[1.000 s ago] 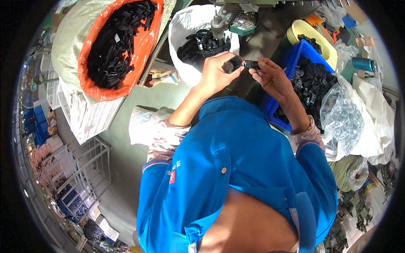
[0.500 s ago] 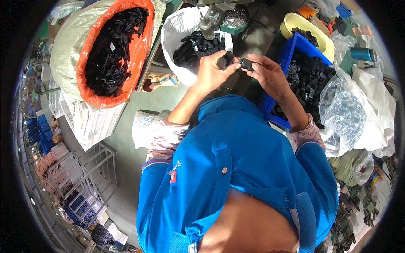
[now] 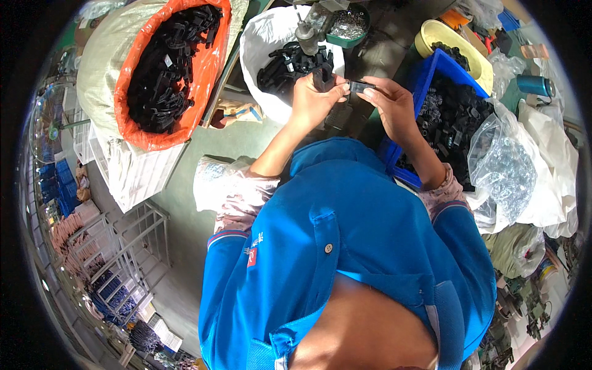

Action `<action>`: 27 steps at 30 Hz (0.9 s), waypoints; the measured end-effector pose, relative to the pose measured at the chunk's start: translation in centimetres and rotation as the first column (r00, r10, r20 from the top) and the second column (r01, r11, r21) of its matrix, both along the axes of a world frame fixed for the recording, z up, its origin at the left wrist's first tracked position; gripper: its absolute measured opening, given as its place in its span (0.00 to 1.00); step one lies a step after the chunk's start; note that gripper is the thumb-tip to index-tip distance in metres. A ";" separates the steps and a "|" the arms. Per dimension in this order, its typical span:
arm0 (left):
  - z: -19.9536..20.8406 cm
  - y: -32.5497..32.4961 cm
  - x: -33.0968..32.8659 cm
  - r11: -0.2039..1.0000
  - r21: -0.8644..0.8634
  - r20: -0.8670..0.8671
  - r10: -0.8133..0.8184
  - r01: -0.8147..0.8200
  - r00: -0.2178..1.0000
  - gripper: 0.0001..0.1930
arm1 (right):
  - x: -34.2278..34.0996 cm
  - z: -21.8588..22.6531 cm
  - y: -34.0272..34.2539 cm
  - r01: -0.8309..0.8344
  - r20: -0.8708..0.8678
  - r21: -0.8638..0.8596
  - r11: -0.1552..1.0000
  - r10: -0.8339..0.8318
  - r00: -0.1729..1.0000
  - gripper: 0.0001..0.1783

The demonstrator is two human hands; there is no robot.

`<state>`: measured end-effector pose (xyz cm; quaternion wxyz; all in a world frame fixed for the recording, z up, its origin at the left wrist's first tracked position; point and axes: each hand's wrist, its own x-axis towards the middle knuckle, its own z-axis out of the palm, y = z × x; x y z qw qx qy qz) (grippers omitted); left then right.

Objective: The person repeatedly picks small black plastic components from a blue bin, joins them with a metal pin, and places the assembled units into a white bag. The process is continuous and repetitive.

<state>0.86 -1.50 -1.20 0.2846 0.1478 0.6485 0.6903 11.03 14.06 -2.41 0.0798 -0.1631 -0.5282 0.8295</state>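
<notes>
We hold a black plastic block [image 3: 322, 79] pinched in our left hand [image 3: 314, 98], while our right hand [image 3: 391, 105] grips a small flat black piece [image 3: 359, 86] by its right end, long axis pointing left at the block, nearly touching. Below lies a dark workbench [image 3: 370, 58], crowded by a white sack [image 3: 265, 37] and a blue crate [image 3: 441, 65] of black parts.

Holding both arms up and bent in front of the chest. Left hand [image 3: 314, 98] curling its fingers tight. Right hand [image 3: 391, 105] pinching with fingertips [image 3: 369, 92], nearly touching the other hand.
</notes>
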 end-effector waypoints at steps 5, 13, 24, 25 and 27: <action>-0.3 -0.4 -0.3 0.992 0.129 0.205 -0.028 0.001 0.978 0.15 | -0.9 -0.1 0.3 0.052 0.043 -0.100 0.994 -0.048 0.998 0.14; 1.1 -2.8 -2.1 0.925 0.358 0.555 -0.321 0.127 0.767 0.15 | -1.9 2.0 3.3 -0.102 0.004 -0.086 0.991 0.102 0.995 0.16; 1.5 -2.2 -0.4 0.892 0.303 0.461 -0.445 0.335 0.768 0.18 | -3.1 3.0 3.7 -0.127 0.067 0.182 0.975 0.117 0.991 0.11; 1.4 -2.1 -0.4 0.891 0.297 0.454 -0.448 0.344 0.770 0.18 | -3.0 3.0 3.7 -0.130 0.055 0.177 0.976 0.122 0.991 0.11; 1.5 -2.0 -0.2 0.891 0.290 0.449 -0.450 0.350 0.772 0.18 | -3.0 2.9 3.6 -0.138 0.046 0.179 0.974 0.132 0.990 0.10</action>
